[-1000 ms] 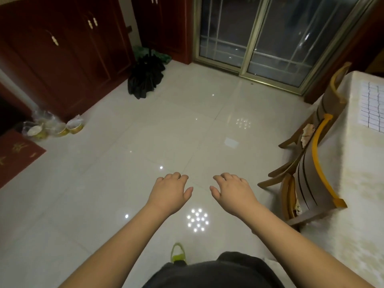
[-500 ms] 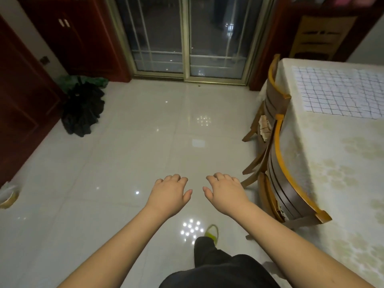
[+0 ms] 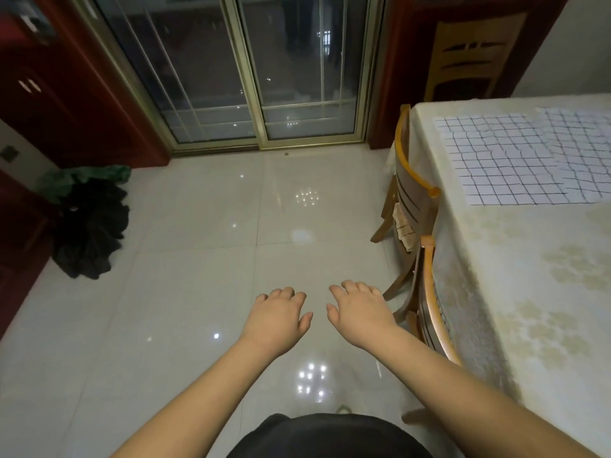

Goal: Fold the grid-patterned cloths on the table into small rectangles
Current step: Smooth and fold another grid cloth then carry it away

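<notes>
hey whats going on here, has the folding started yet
Not yet. A person stands on the tiled floor beside the table with both arms stretched forward. The left hand and right hand are held palm down over the floor, fingers relaxed, holding nothing. The grid-patterned cloths lie spread flat and overlapping at the far end of the table, untouched. Two wooden chairs are pushed in along the table's near side, between the hands and the cloths.
</notes>
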`<state>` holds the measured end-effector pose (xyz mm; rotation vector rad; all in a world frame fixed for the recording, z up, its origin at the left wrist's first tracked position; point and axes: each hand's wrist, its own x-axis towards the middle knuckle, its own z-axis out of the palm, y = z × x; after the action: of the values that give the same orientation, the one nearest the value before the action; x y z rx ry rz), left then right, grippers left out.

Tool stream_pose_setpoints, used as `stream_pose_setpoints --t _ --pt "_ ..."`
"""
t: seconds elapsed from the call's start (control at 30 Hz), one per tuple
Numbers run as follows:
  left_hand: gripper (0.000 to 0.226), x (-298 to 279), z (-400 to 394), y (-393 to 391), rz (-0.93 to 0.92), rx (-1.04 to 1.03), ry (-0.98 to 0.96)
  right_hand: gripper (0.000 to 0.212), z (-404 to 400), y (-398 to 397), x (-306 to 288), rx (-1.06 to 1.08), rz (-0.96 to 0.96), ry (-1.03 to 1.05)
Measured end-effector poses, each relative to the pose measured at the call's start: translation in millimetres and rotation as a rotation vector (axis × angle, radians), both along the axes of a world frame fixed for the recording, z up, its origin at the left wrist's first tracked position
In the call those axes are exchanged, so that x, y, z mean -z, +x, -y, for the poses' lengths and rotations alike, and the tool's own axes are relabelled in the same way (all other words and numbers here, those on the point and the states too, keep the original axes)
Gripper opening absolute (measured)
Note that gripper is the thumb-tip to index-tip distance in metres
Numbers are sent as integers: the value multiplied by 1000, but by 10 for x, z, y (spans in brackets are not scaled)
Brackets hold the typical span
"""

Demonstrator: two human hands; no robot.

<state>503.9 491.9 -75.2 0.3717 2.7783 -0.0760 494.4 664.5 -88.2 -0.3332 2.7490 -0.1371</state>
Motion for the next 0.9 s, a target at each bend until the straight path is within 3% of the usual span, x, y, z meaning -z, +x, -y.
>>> stream_pose_setpoints --t 0.63,0.9 --pt "49 -4 56 -3075 -25 307 98 47 138 -2465 -117 297 -46 67" --pt "47 -23 -331 -4007 -40 505 134 54 -111 -3035 -189 488 -33 8"
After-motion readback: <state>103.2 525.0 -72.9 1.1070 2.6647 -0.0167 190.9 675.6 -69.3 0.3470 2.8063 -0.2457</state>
